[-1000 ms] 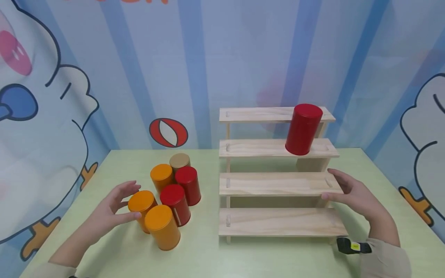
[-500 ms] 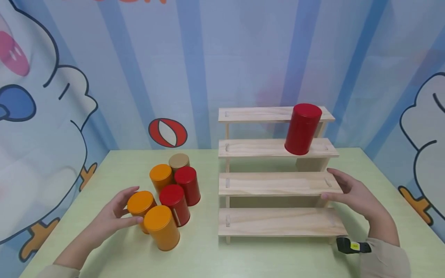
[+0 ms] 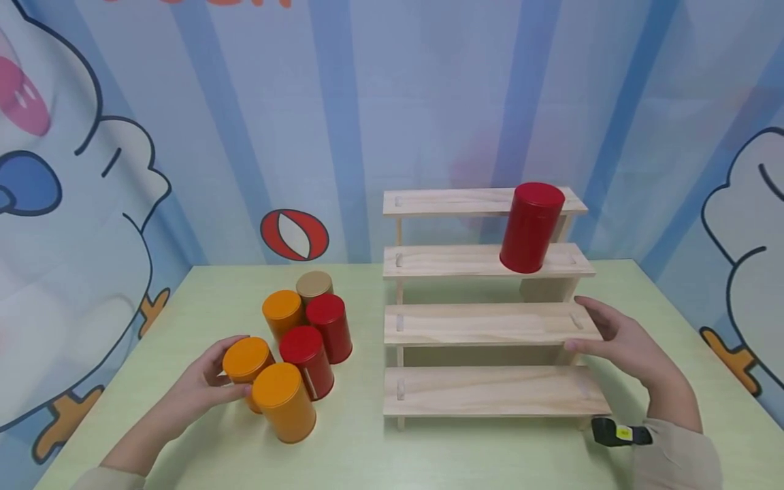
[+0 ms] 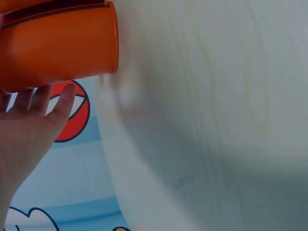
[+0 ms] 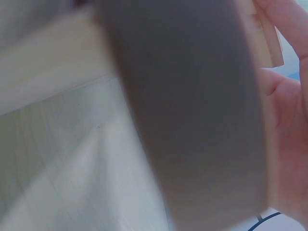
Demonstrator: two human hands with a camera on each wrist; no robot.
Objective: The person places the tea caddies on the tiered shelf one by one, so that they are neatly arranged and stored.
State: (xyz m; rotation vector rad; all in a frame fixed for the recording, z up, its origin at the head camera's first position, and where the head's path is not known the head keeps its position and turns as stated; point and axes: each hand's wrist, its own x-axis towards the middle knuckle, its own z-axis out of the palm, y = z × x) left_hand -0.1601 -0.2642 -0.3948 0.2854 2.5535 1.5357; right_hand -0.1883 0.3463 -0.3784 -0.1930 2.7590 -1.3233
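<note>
My left hand is at the leftmost orange canister, its thumb across the near side and its fingers round the far side. In the left wrist view, fingertips lie against the orange canister, which stands on the table. A second orange canister is just in front of the thumb, and a red canister stands behind it. My right hand grips the right end of a stepped wooden shelf, thumb on the board's front edge. A dark blurred strip covers much of the right wrist view.
Another red canister, a third orange one and a tan-lidded canister stand in the group's rear. One red canister sits on the shelf's second board from the top. A printed backdrop rises behind the table.
My left hand has moved slightly right and its fingers have closed in around the leftmost orange canister. My right hand keeps its hold on the shelf, and the canisters stand as before.
</note>
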